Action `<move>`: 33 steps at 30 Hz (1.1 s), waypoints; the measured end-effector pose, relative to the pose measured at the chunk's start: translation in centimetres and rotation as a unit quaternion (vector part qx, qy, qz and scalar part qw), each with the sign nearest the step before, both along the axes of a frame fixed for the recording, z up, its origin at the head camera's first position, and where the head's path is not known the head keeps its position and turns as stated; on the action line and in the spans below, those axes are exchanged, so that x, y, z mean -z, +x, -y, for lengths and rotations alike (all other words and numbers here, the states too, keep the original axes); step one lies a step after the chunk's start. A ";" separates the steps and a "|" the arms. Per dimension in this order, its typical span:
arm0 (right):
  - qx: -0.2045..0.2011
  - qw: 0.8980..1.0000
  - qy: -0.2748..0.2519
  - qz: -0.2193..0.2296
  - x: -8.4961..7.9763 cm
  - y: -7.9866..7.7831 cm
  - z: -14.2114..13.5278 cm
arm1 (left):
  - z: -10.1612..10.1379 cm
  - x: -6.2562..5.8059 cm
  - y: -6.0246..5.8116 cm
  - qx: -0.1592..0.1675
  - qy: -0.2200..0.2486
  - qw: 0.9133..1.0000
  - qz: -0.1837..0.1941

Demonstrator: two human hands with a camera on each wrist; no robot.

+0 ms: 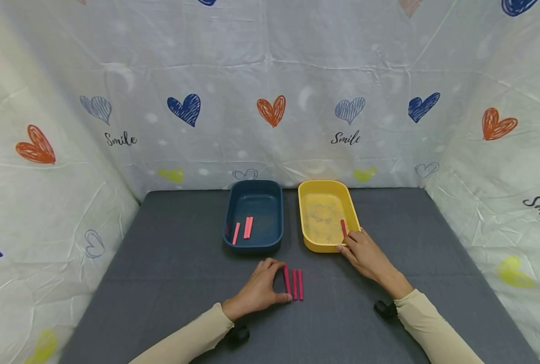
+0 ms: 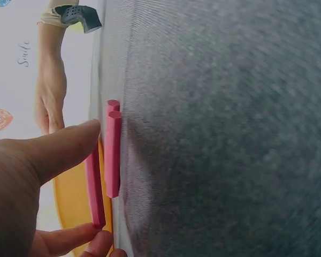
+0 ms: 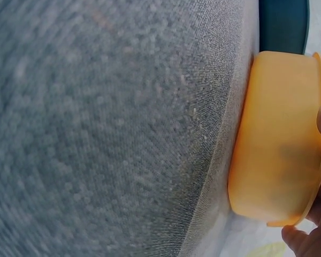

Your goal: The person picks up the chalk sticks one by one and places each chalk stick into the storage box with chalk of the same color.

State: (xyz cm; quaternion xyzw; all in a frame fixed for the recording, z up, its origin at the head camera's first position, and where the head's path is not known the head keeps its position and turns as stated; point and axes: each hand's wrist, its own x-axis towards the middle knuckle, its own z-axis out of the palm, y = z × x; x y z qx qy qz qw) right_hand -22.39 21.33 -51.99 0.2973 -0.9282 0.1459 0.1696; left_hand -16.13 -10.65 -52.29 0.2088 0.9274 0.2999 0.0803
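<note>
My left hand (image 1: 261, 285) pinches a dark pink six-sided stick (image 1: 287, 279) lengthwise, thumb at its near end and fingertips at the far end. The left wrist view shows the same stick (image 2: 95, 193) between thumb and fingers. Just right of it, two matching sticks (image 1: 298, 284) lie side by side on the cloth. My right hand (image 1: 367, 257) grips the near right corner of a yellow tray (image 1: 321, 248), thumb on the front rim. One dark pink stick (image 1: 343, 226) is in that tray, its near end hidden by the fingers.
Left of the yellow tray stands a dark blue tray (image 1: 252, 249) with three lighter pink sticks (image 1: 248, 227) in it. Both trays are at the back of the grey cloth-covered table (image 1: 169, 283), before a printed curtain (image 1: 224, 146). Black bands (image 1: 385, 309) hang at the wrists.
</note>
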 end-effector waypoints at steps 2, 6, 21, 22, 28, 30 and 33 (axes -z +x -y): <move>-0.001 1.000 -0.001 0.001 0.0 0.0 0.0 | 0.0 -0.2 0.0 0.001 0.002 1.000 0.003; -0.001 1.000 -0.005 -0.001 -0.1 0.0 -0.1 | -0.2 -0.9 -0.2 0.011 0.018 1.000 0.002; 0.001 1.000 -0.001 0.003 0.0 0.1 -0.1 | -1.0 -4.8 -2.0 0.010 0.055 0.998 0.004; 0.002 1.000 -0.003 0.004 0.0 0.1 -0.1 | -1.1 -5.1 -2.2 0.011 0.055 0.998 0.000; 0.007 1.000 0.000 0.000 0.1 -0.1 -0.2 | -1.6 -6.5 -3.2 0.006 0.065 0.998 -0.001; 0.006 1.000 0.002 0.002 0.2 -0.1 -0.1 | -1.8 -6.8 -3.5 0.000 0.067 0.998 0.004; 0.003 1.000 0.002 0.000 0.2 -0.2 0.0 | -2.0 -7.2 -3.9 -0.007 0.074 0.997 0.000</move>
